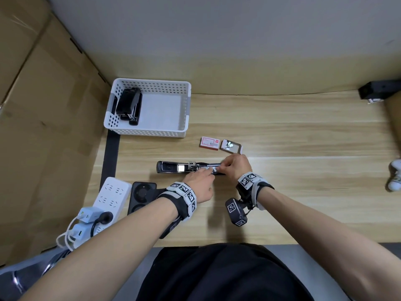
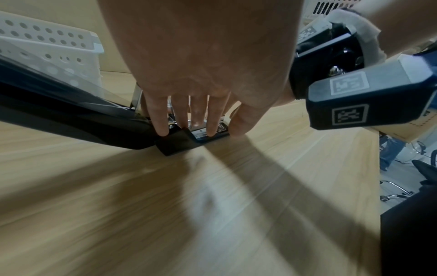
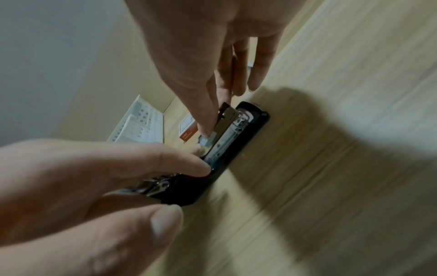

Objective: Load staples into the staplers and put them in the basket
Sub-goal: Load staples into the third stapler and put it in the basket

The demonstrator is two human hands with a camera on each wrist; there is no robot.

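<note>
A black stapler [image 1: 173, 168] lies opened flat on the wooden table, its metal magazine [image 3: 227, 119] facing up. My left hand [image 1: 208, 173] grips the stapler near its hinge, fingers [image 2: 160, 121] over the top and thumb on the near side. At the magazine's right end my right hand [image 1: 219, 168] pinches a small strip of staples [image 3: 208, 141]. Behind lie a red and white staple box [image 1: 210, 143] and its open tray of staples [image 1: 231, 146]. The white perforated basket [image 1: 184, 105] at the back left holds another black stapler [image 1: 129, 106].
A white power strip [image 1: 110, 196] with plugs and a black device [image 1: 141, 196] lie at the near left. Cardboard boxes [image 1: 43, 127] wall the left side. A black object [image 1: 377, 90] sits at the far right, a white item [image 1: 396, 177] at the right edge.
</note>
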